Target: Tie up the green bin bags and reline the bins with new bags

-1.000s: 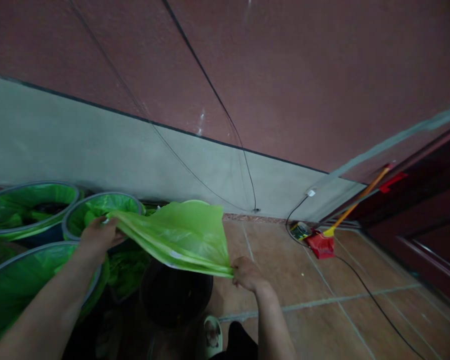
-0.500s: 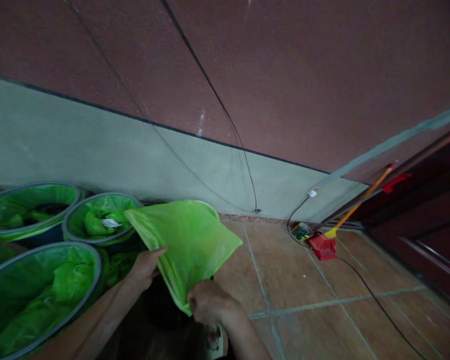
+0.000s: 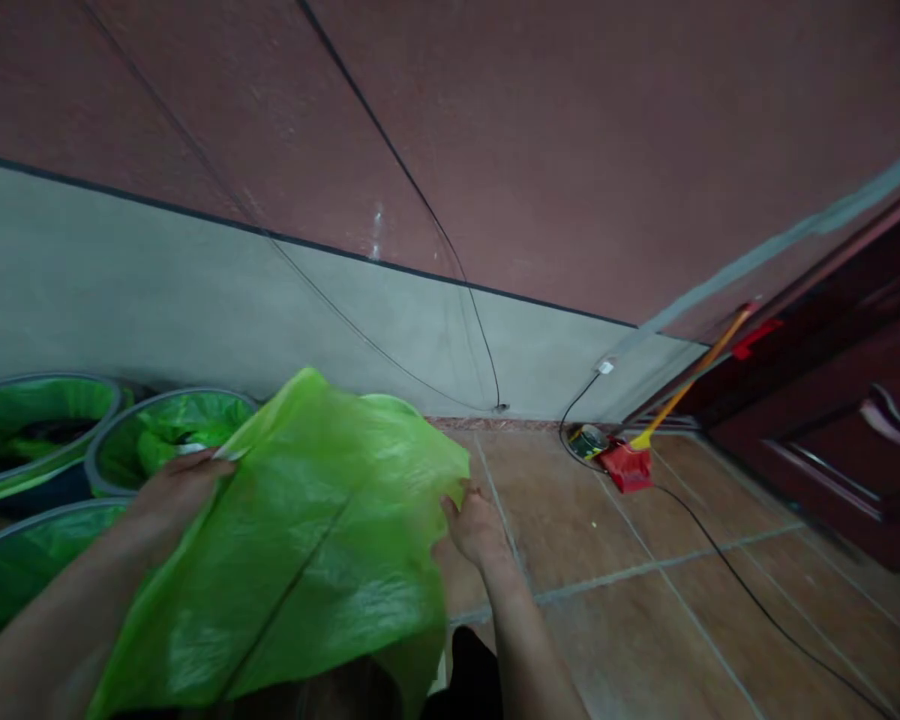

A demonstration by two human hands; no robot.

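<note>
A light green plastic bag (image 3: 307, 540) is spread wide between my two hands, low in the middle of the view. My left hand (image 3: 176, 490) grips its left edge, fingers closed on the plastic. My right hand (image 3: 476, 525) pinches the bag's right edge above the tiled floor. The stretched bag hides what stands right under it.
Three grey-rimmed bins lined with green bags (image 3: 169, 440) stand at the left by the grey wall. A red dustpan with an orange handle (image 3: 626, 465) leans at the corner, black cables (image 3: 720, 560) run across the tiled floor, and a dark wooden door (image 3: 832, 450) is at the right.
My hands have moved apart and pulled the bag open and wide; half a second ago they were close together at its lower edge. The view has shifted slightly.
</note>
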